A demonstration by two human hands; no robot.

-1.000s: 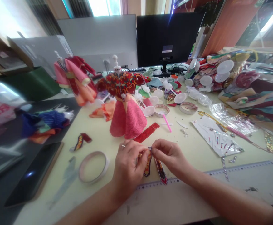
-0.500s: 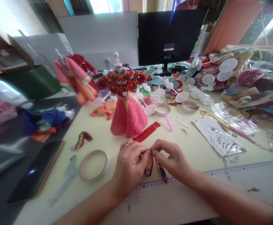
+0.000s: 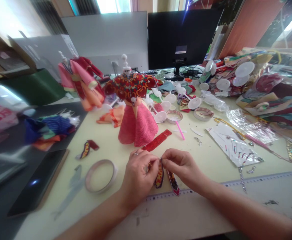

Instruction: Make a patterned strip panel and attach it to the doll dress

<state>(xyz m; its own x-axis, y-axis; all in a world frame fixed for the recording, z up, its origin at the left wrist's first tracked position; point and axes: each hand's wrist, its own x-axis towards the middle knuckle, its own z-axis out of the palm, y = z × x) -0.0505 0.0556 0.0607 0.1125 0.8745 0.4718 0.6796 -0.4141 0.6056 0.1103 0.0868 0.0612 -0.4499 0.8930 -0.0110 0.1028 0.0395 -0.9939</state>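
Note:
My left hand (image 3: pixel 140 171), a ring on one finger, is closed in a pinch on an orange-and-red patterned fabric strip (image 3: pixel 159 180) with a dark edge. My right hand (image 3: pixel 182 166) is pinched too, its fingertips touching those of the left; a tiny dark bit shows between them, too small to name. Under the right fingers a pointed fabric strip with a beaded edge (image 3: pixel 174 184) slants down to the ruler (image 3: pixel 191 191); its upper end is hidden. Just beyond the hands lies a red fabric strip (image 3: pixel 158 140), beside a small dress form (image 3: pixel 137 123) in a pink skirt and patterned collar.
Left of my hands are a tape roll (image 3: pixel 87 181), thread snips (image 3: pixel 72 190), a phone (image 3: pixel 39 183) and another small patterned strip (image 3: pixel 85 150). To the right lie a card with small trinkets (image 3: pixel 226 143) and chain pieces (image 3: pixel 241 180). Monitors (image 3: pixel 183 36) stand behind.
My right hand has shifted very slightly at the pinch. The left hand, the strips and everything else look the same.

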